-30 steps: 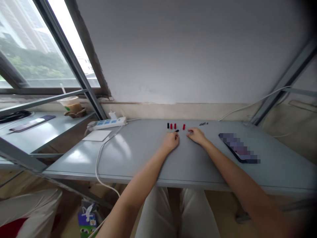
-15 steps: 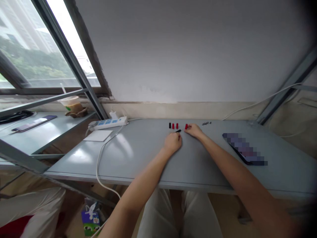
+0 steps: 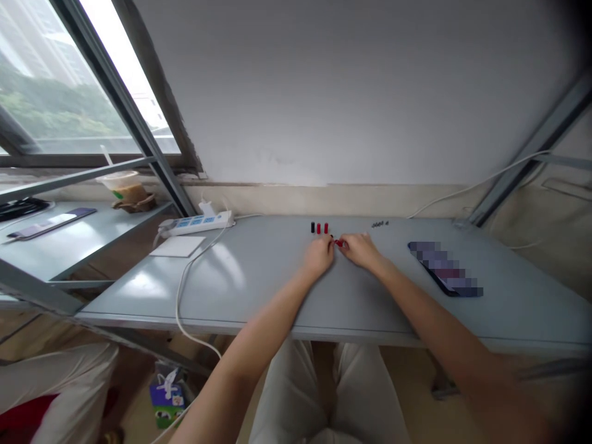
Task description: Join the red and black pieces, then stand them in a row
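Note:
My right hand [image 3: 361, 250] pinches a small red cylinder [image 3: 340, 243], which lies tilted between my two hands. Close against it from the left, my left hand [image 3: 319, 256] is closed on a small black cylindrical piece [image 3: 332, 236], mostly hidden by the fingers. Whether the two pieces touch I cannot tell. Just beyond my left hand stand a black cylinder [image 3: 312, 227] and two red cylinders [image 3: 322, 228] in a short row. Several tiny metallic pieces [image 3: 380, 224] lie farther back, right of my right hand.
A phone [image 3: 444, 269] lies on the grey table [image 3: 259, 296] at right. Toward the left are a white power strip [image 3: 198, 223], a flat white card [image 3: 178, 246] and a cable [image 3: 180, 296] hanging over the front edge. A drink cup [image 3: 126, 187] stands on the neighbouring table.
My right hand has brought the red cylinder left and nearer to me, tilting it over beside my left hand. The black piece in my left hand is now more hidden. The view has shifted slightly.

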`<action>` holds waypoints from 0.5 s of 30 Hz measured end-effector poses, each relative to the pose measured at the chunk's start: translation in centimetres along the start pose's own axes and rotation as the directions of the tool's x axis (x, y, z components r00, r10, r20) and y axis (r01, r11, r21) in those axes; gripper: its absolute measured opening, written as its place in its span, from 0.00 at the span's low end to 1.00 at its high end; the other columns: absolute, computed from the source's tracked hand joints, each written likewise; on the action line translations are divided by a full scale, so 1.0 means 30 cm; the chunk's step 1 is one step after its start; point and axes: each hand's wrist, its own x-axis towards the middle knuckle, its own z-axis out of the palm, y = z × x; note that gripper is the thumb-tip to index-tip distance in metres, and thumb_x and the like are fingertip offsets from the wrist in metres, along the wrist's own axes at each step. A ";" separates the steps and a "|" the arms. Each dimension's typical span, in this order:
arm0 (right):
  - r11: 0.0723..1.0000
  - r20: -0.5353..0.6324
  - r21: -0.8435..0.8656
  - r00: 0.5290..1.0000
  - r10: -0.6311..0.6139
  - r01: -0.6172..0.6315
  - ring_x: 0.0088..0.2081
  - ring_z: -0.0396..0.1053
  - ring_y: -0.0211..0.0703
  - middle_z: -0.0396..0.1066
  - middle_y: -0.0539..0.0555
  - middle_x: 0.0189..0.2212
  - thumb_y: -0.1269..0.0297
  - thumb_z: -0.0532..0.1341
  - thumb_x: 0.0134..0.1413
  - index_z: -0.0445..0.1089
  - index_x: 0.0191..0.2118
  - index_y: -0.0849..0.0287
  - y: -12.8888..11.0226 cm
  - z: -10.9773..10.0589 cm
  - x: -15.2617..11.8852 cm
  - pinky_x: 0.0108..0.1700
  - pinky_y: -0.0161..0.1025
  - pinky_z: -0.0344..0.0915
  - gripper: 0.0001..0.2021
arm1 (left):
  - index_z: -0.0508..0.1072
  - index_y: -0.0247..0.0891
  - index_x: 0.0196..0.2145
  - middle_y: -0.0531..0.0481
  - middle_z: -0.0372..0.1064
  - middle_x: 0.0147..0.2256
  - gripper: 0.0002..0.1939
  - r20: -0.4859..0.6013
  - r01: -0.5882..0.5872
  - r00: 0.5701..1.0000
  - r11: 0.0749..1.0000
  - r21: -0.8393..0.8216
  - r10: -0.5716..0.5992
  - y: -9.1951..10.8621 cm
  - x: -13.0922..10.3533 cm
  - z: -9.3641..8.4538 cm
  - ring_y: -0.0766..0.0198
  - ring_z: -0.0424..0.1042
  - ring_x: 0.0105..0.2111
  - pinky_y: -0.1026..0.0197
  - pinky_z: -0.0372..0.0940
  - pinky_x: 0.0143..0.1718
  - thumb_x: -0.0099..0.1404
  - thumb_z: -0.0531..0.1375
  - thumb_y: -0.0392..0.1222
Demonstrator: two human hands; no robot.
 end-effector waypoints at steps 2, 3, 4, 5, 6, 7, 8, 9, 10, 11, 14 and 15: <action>1.000 -0.024 0.002 1.000 0.004 -0.004 0.34 0.68 0.45 0.72 0.55 0.29 0.63 0.53 0.54 0.68 0.34 0.58 -0.004 0.000 -0.019 0.38 0.40 0.51 0.08 | 0.69 0.35 0.37 0.43 0.70 0.34 0.10 -0.012 -0.035 0.999 0.999 0.031 0.036 -0.006 0.004 0.004 0.60 0.69 0.36 0.58 0.62 0.40 0.62 0.49 0.36; 1.000 -0.035 0.007 0.999 0.008 -0.008 0.33 0.68 0.45 0.72 0.55 0.28 0.63 0.52 0.54 0.68 0.34 0.58 -0.005 0.000 -0.027 0.38 0.41 0.51 0.08 | 0.68 0.34 0.39 0.43 0.70 0.35 0.10 -0.024 -0.062 0.998 0.998 0.032 0.063 -0.006 0.004 0.005 0.61 0.69 0.36 0.59 0.62 0.40 0.62 0.50 0.35; 1.000 -0.044 0.010 0.999 0.011 -0.011 0.33 0.68 0.45 0.72 0.55 0.28 0.64 0.52 0.54 0.68 0.34 0.58 -0.005 0.000 -0.034 0.39 0.41 0.50 0.09 | 0.67 0.34 0.41 0.44 0.70 0.36 0.11 -0.025 -0.089 0.996 0.996 0.016 0.090 -0.004 0.004 0.005 0.62 0.69 0.35 0.60 0.62 0.40 0.61 0.51 0.36; 1.000 -0.050 0.008 0.999 0.013 -0.012 0.33 0.68 0.45 0.72 0.55 0.29 0.64 0.52 0.54 0.68 0.34 0.59 -0.005 -0.002 -0.040 0.39 0.41 0.50 0.09 | 0.66 0.35 0.44 0.45 0.70 0.37 0.13 -0.018 -0.113 0.993 0.994 -0.001 0.113 0.000 0.002 0.003 0.63 0.69 0.35 0.60 0.62 0.39 0.61 0.52 0.37; 1.000 -0.054 0.003 0.998 0.013 -0.013 0.33 0.68 0.45 0.72 0.56 0.29 0.64 0.52 0.54 0.68 0.34 0.59 -0.004 -0.004 -0.044 0.39 0.41 0.50 0.09 | 0.66 0.35 0.45 0.45 0.70 0.38 0.14 -0.006 -0.135 0.991 0.991 -0.011 0.135 0.005 -0.001 0.001 0.64 0.69 0.35 0.61 0.62 0.39 0.60 0.52 0.38; 1.000 -0.055 -0.005 0.998 0.013 -0.014 0.33 0.68 0.45 0.72 0.56 0.29 0.65 0.52 0.54 0.68 0.34 0.59 -0.004 -0.006 -0.048 0.39 0.41 0.50 0.09 | 0.66 0.36 0.45 0.46 0.70 0.38 0.14 0.012 -0.157 0.987 0.987 -0.012 0.157 0.011 -0.003 -0.002 0.64 0.69 0.34 0.61 0.62 0.39 0.60 0.53 0.39; 1.000 -0.054 -0.014 0.998 0.014 -0.014 0.33 0.68 0.45 0.72 0.56 0.29 0.65 0.52 0.54 0.68 0.34 0.59 -0.004 -0.009 -0.050 0.39 0.41 0.50 0.09 | 0.67 0.37 0.44 0.47 0.70 0.37 0.13 0.032 -0.179 0.983 0.984 -0.007 0.179 0.017 -0.006 -0.005 0.64 0.68 0.33 0.62 0.62 0.38 0.60 0.53 0.40; 1.000 -0.051 -0.024 0.999 0.014 -0.015 0.33 0.67 0.45 0.72 0.56 0.29 0.66 0.52 0.54 0.68 0.34 0.59 -0.004 -0.011 -0.052 0.39 0.41 0.49 0.08 | 0.68 0.37 0.42 0.47 0.70 0.37 0.12 0.048 -0.197 0.979 0.980 0.000 0.196 0.022 -0.009 -0.008 0.65 0.68 0.33 0.62 0.62 0.38 0.60 0.53 0.40; 0.999 -0.049 -0.033 0.999 0.014 -0.015 0.33 0.67 0.45 0.72 0.56 0.29 0.66 0.52 0.53 0.68 0.34 0.59 -0.004 -0.014 -0.054 0.38 0.41 0.49 0.08 | 0.69 0.37 0.40 0.47 0.70 0.36 0.11 0.057 -0.211 0.976 0.978 0.006 0.210 0.026 -0.011 -0.011 0.65 0.68 0.33 0.62 0.62 0.38 0.60 0.53 0.40; 0.999 -0.049 -0.040 0.999 0.014 -0.016 0.33 0.67 0.45 0.72 0.56 0.29 0.65 0.52 0.53 0.68 0.34 0.59 -0.005 -0.015 -0.055 0.38 0.40 0.49 0.08 | 0.69 0.38 0.39 0.48 0.71 0.35 0.10 0.059 -0.219 0.974 0.976 0.008 0.218 0.029 -0.013 -0.012 0.65 0.68 0.32 0.62 0.62 0.37 0.60 0.53 0.41; 0.999 -0.063 -0.040 0.998 0.018 -0.021 0.32 0.67 0.45 0.72 0.56 0.27 0.64 0.51 0.54 0.68 0.32 0.59 -0.008 -0.018 -0.055 0.38 0.40 0.49 0.09 | 0.70 0.37 0.37 0.48 0.71 0.34 0.10 0.032 -0.194 0.981 0.981 0.000 0.194 0.029 -0.013 -0.012 0.66 0.68 0.30 0.63 0.62 0.35 0.60 0.53 0.41; 0.999 -0.070 -0.029 0.997 0.023 -0.025 0.31 0.67 0.44 0.72 0.55 0.27 0.63 0.51 0.54 0.68 0.32 0.59 -0.009 -0.018 -0.055 0.37 0.40 0.49 0.09 | 0.70 0.37 0.37 0.48 0.71 0.34 0.10 0.015 -0.173 0.985 0.985 -0.007 0.173 0.028 -0.011 -0.011 0.66 0.68 0.30 0.63 0.62 0.35 0.60 0.53 0.41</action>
